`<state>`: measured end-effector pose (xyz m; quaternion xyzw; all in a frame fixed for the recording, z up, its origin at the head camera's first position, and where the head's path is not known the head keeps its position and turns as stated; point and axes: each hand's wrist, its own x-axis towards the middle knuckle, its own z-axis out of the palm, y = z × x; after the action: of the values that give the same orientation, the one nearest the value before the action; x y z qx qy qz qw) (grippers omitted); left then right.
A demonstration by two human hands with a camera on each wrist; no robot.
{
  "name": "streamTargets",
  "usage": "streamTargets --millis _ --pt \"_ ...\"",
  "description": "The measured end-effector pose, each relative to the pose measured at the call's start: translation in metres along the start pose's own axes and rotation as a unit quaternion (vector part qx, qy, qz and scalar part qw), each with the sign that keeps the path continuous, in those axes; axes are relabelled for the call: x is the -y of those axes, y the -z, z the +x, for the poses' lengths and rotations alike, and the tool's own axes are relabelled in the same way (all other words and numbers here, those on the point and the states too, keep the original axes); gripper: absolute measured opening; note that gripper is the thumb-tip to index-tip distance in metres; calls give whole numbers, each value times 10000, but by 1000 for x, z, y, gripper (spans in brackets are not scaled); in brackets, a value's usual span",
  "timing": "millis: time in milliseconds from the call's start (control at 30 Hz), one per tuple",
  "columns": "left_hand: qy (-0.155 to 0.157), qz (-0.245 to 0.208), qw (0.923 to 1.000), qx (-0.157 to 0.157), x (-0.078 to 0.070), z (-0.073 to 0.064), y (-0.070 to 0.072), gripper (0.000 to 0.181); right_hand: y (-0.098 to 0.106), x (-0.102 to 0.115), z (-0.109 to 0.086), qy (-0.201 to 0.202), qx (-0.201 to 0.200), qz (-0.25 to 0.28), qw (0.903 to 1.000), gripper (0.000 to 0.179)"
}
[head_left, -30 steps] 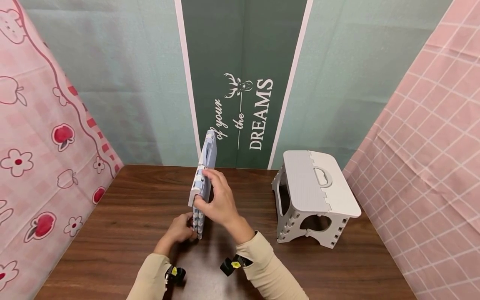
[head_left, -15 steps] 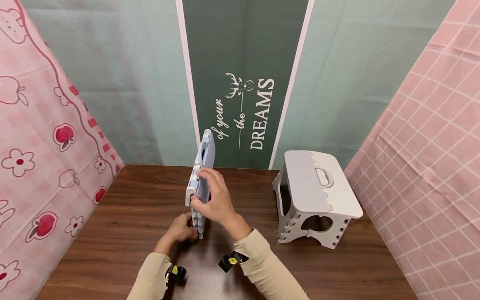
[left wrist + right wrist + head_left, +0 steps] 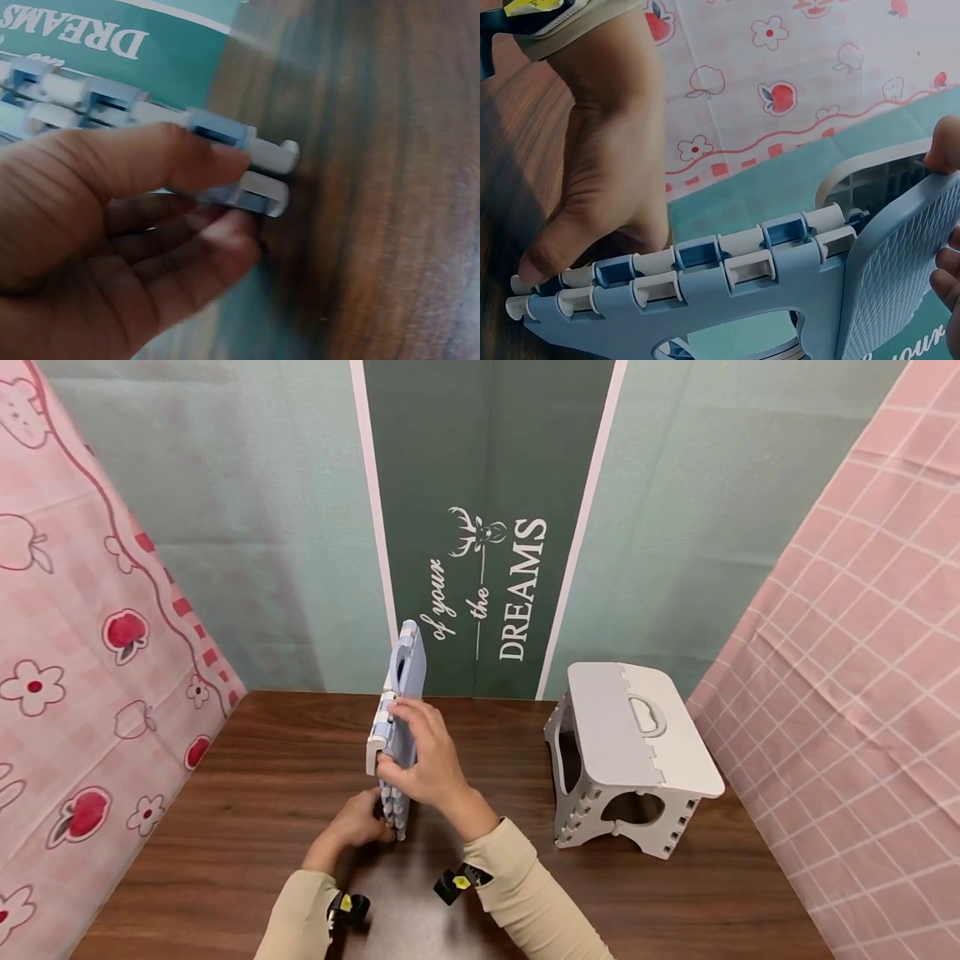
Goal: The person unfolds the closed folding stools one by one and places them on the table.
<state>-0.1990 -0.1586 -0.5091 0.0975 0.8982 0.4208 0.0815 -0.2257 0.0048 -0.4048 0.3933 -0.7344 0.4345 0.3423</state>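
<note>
A blue and white folding stool (image 3: 412, 672) is partly folded and stands on its edge on the wooden table. My right hand (image 3: 427, 760) grips the upper part, its fingers and thumb at the hinged top. In the right wrist view, that hand's thumb (image 3: 949, 146) rests on the rim of the top, beside the textured face. Low on the stool, my left hand (image 3: 356, 821) pinches the hinged leg edge. The left wrist view shows the left thumb (image 3: 180, 154) over the hinge knuckles (image 3: 262, 154), with fingers curled beneath.
A grey and white folding stool (image 3: 637, 727) stands unfolded at the right of the table (image 3: 285, 760). A green printed cloth (image 3: 480, 460) hangs behind. Pink patterned cloths line the left side (image 3: 75, 693) and right side (image 3: 847, 693).
The top of the blue and white stool has tilted a little to the left, and my right hand has moved left with it. My left hand stays almost in place.
</note>
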Motion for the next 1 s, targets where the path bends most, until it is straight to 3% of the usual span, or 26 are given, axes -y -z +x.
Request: streamTargets --millis 233,433,833,1000 --pt "-38 -419 9991 -113 -4 -1 6 65 0 1 -1 92 -12 -128 9999 59" --pt "-143 -894 9953 -334 -10 -1 14 68 2 1 -1 138 -32 -185 9997 59" --pt "-769 -1740 9817 -127 -15 -4 27 62 -1 0 -1 137 16 -262 9996 60" --pt "-818 -1982 9767 -21 -11 -2 26 65 0 0 -1 185 1 -351 9992 61"
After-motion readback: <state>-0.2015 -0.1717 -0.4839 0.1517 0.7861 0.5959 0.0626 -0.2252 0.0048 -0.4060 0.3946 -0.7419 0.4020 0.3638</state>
